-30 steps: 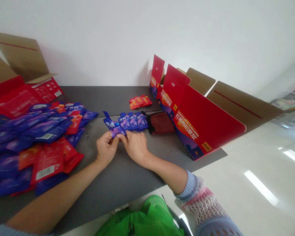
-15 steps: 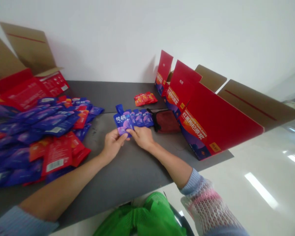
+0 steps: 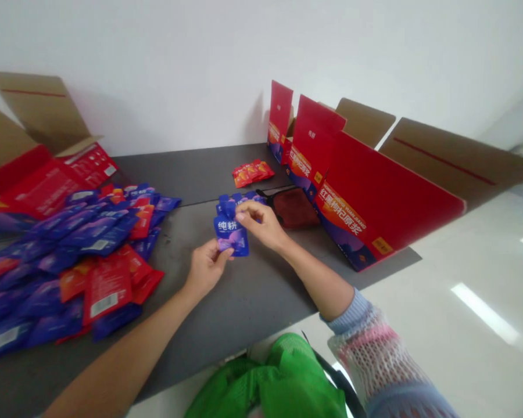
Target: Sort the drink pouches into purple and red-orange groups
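Note:
A blue-purple pouch (image 3: 232, 237) with white characters is held up over the dark table. My left hand (image 3: 207, 270) pinches its lower left part between thumb and fingers. With thumb and fingertips closed, my right hand (image 3: 264, 225) is at the pouch's upper right corner. Just behind it lies a row of blue pouches (image 3: 253, 197), partly hidden by my right hand. A fanned group of red pouches (image 3: 253, 173) rests farther back. To the right of the row is a dark reddish-brown zip case (image 3: 295, 208).
A large heap of blue pouches (image 3: 108, 229) and red pouches (image 3: 108, 284) covers the table's left side. Behind it stands an open red carton (image 3: 30, 180). Open red cartons (image 3: 375, 197) line the right edge, flaps raised. A white wall (image 3: 178, 75) borders the back.
My right hand has moved up from the pouch's lower edge to its upper right corner. The pouch has shifted slightly right and toward me, still in my left hand. The view has tilted slightly.

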`<state>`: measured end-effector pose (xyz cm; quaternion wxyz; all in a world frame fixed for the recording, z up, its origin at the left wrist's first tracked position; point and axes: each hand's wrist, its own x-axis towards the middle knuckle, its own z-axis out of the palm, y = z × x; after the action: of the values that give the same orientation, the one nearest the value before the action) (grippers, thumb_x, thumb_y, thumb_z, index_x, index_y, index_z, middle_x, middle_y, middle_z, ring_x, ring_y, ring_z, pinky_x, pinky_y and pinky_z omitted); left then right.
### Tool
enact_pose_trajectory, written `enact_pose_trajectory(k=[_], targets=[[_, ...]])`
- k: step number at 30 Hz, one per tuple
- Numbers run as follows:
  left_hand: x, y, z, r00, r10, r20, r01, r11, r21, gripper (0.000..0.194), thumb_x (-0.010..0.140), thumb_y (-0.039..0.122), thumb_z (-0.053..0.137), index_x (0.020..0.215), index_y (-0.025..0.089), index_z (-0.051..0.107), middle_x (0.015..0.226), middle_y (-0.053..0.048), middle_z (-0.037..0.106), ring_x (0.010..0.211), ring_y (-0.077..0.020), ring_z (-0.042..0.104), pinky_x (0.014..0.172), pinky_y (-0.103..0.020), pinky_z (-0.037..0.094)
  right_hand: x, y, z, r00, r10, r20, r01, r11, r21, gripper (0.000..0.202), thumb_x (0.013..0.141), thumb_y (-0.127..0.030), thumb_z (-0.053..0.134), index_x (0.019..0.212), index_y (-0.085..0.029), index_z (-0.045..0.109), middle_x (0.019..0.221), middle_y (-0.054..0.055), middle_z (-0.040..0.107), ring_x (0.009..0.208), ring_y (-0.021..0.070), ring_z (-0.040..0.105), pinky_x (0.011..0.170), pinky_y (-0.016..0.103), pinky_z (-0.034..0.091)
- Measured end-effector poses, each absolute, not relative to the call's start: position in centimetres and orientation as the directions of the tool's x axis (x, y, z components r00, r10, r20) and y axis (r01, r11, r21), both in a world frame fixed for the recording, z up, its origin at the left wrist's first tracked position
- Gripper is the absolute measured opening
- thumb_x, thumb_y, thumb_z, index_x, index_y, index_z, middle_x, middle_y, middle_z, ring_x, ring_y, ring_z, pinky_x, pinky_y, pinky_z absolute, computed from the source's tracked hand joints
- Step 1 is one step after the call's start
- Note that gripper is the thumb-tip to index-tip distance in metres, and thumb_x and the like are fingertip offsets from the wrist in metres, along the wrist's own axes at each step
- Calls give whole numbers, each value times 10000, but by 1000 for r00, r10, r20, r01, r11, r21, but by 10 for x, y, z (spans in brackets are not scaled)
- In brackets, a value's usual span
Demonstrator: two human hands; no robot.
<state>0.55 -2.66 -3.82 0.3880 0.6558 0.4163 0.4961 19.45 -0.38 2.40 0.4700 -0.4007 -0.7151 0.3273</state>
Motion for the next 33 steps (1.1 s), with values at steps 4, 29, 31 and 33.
enact_pose_trajectory(k=[4,29,31,33], targets=[[9,-30,-49,238,935,264,185,-311,932,200,829,344,708,859,146,703,744,-58,720,658,-180,681,653,-295,570,196,-1,23,-257,837,483,303,544,-783,470,922,-599,500,681,-207,403,675,-28,426,631,104,399,602,235,316],[-21,-8,-36,391,908,151,34,-178,983,447,712,543,782,616,155,581,629,-5,549,566,-114,501,544,-237,424,182,-20,4,-477,828,296,724,561,-402,313,989,-445,527,957,-240,761,949,19,741,855,149,643,645,252,290],[-23,-9,-38,356,923,143,-10,-149,989,429,693,520,803,632,153,589,627,-6,572,563,-116,516,557,-243,433,183,-18,3,-434,847,309,700,532,-476,280,976,-442,562,989,-266,779,954,8,755,890,146,662,669,234,321],[-25,-8,-42,258,948,184,-34,-182,983,384,670,451,829,622,158,586,618,4,572,557,-108,513,558,-234,423,178,-19,0,-387,865,320,654,502,-566,266,965,-426,587,982,-249,785,954,5,759,879,135,667,691,218,351]])
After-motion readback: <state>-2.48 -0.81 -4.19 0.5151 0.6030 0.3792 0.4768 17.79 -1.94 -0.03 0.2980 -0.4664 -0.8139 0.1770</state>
